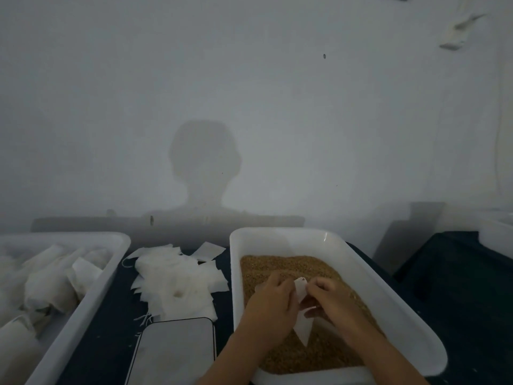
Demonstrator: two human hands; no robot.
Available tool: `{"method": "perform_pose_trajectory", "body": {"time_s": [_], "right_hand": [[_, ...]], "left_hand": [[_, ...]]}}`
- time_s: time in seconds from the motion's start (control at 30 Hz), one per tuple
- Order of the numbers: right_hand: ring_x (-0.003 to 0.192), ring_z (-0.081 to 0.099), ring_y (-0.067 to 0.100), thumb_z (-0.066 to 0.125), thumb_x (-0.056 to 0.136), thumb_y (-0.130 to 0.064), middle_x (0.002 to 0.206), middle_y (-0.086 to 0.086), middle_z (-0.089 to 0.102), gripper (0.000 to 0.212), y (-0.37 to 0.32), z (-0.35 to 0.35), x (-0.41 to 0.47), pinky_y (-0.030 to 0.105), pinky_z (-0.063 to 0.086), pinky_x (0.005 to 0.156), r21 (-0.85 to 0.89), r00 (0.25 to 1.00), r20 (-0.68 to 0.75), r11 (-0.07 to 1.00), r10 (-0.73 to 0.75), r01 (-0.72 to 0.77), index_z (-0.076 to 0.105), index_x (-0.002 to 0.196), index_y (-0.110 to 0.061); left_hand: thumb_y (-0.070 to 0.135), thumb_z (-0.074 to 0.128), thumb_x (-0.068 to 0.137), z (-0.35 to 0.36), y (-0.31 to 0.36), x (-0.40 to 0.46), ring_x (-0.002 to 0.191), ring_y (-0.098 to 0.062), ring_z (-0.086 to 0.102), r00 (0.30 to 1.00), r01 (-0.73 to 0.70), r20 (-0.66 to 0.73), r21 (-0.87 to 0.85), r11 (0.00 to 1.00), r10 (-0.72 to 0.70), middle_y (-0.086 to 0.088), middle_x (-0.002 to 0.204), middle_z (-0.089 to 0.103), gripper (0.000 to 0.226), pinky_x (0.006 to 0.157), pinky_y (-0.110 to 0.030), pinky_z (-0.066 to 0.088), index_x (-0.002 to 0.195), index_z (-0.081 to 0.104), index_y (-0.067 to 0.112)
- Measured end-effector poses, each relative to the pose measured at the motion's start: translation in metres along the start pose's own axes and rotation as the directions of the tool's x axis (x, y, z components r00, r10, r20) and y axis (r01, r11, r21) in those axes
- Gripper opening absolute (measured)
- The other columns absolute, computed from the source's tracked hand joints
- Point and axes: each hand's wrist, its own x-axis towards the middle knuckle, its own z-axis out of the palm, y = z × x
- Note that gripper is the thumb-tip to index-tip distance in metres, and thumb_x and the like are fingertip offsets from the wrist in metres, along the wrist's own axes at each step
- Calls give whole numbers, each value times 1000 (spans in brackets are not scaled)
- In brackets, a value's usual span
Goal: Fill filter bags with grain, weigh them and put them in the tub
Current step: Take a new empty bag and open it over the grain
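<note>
A white tub at centre right holds brown grain. Over the grain, my left hand and my right hand both pinch one white filter bag, its lower corner pointing down toward me. A loose pile of empty white filter bags lies on the dark table left of the tub. A flat scale with a pale top sits in front of that pile. At far left a second white tub holds several filled bags.
A plain white wall rises right behind the table, with my shadow on it. Part of another white container shows at the far right edge, above a dark surface.
</note>
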Motion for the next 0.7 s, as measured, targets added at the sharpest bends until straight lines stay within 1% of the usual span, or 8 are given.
{"method": "perform_pose_trajectory", "body": {"time_s": [0.1, 0.2, 0.27, 0.33, 0.4, 0.53, 0.6, 0.7], "right_hand": [[63, 66, 16, 50, 95, -12, 73, 10, 69, 22, 1, -2, 0, 26, 53, 59, 69, 998, -50, 997, 40, -36, 64, 82, -2], [64, 55, 12, 47, 97, -21, 76, 3, 61, 19, 15, -5, 8, 27, 47, 64, -415, 972, -218, 910, -88, -11, 55, 81, -14], [73, 51, 9, 52, 94, -29, 83, -4, 54, 13, 20, -6, 9, 29, 47, 75, -649, 977, -181, 760, -110, -34, 49, 92, -17], [92, 53, 16, 56, 90, -39, 99, 0, 54, 35, 27, -6, 11, 34, 44, 87, -764, 996, -91, 640, 19, -82, 44, 112, -14], [110, 51, 24, 53, 92, -42, 116, 6, 55, 42, 28, -5, 12, 39, 40, 96, -865, 992, -39, 493, 118, -93, 43, 121, -14], [115, 50, 26, 46, 96, -31, 122, 8, 57, 26, 24, 0, 12, 40, 39, 99, -947, 993, -21, 316, 117, -58, 52, 116, -15], [110, 54, 24, 44, 97, -34, 116, 5, 59, 22, 22, 4, 12, 38, 39, 95, -959, 994, -5, 281, 110, -36, 53, 108, -18], [85, 58, 14, 45, 96, -27, 93, -4, 59, 9, 17, 3, 9, 25, 39, 72, -941, 1000, -1, 339, -22, 7, 51, 97, -20]], "left_hand": [[38, 44, 95, 1, 0, -1, 97, -12, 44, 1000, 16, 13, 59, 998, -16, 2, 115, 38, 30, 83, -22, 45, 107, 55, 13], [20, 41, 96, -2, -1, -2, 113, -11, 35, 990, 44, -138, 70, 997, -34, 1, 128, 29, 18, 101, -22, 36, 102, 55, 10], [18, 38, 95, -5, 0, -3, 119, -14, 29, 972, 76, -230, 125, 989, -45, -1, 132, 29, 21, 106, -23, 27, 103, 56, 11], [17, 37, 97, -7, 2, -3, 118, -18, 33, 966, 91, -254, 144, 985, -52, -3, 132, 35, 25, 106, -27, 28, 104, 59, 9], [17, 33, 98, -7, 3, -3, 114, -18, 35, 974, 92, -222, 181, 979, -50, -3, 126, 38, 28, 103, -28, 30, 106, 59, 10], [26, 25, 101, -6, 0, -2, 109, -10, 32, 992, 21, -126, 234, 972, 9, 4, 118, 39, 32, 99, -21, 28, 106, 55, 15], [25, 27, 101, -4, 1, -3, 105, -10, 38, 998, -47, -36, 237, 970, 58, 3, 114, 46, 31, 92, -20, 30, 106, 55, 14], [21, 36, 100, -3, 4, -4, 107, -16, 50, 991, -88, 122, 253, 964, 58, -3, 117, 56, 24, 88, -24, 37, 113, 54, 12]]}}
